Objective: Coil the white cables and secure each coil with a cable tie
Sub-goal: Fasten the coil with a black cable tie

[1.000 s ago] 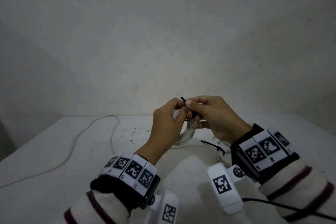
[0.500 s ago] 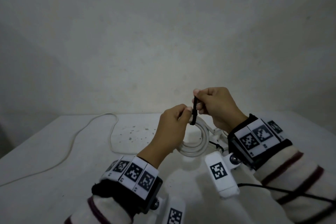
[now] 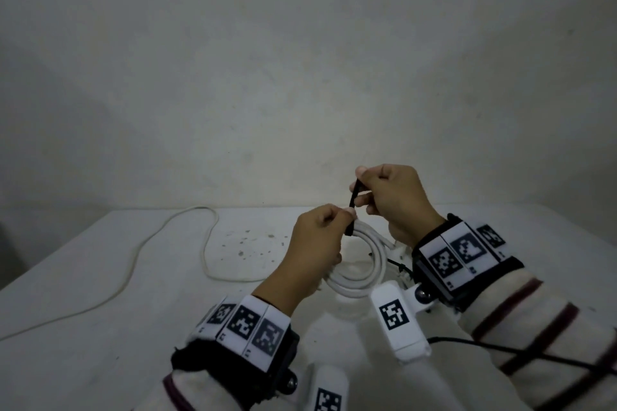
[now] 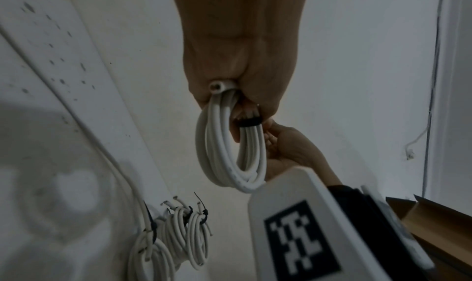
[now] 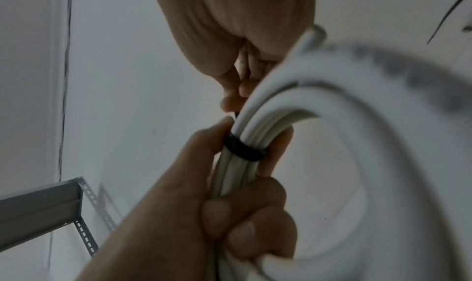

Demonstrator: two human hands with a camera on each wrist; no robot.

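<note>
A white cable coil point(image 3: 359, 264) hangs in the air above the white table point(image 3: 100, 277). My left hand point(image 3: 320, 237) grips its upper strands, fingers curled round the coil point(image 4: 230, 144). A black cable tie point(image 3: 353, 207) wraps the bundle; its loop point(image 5: 243, 147) sits snug round the strands point(image 5: 255, 124). My right hand point(image 3: 390, 197) pinches the tie's free tail and holds it up above the coil. One cut cable end point(image 4: 217, 86) pokes out by my left palm.
A long loose white cable point(image 3: 187, 237) snakes over the table's left half. Several tied coils point(image 4: 184, 225) lie near my right wrist. Dark specks point(image 3: 253, 240) dot the table middle. A bare wall stands close behind. A cardboard box point(image 4: 434, 225) is off to the right.
The hands lifted the coil off the table. My right hand has drawn the tie's tail upward through its head, closing the loop round the strands. My left hand keeps its grip.
</note>
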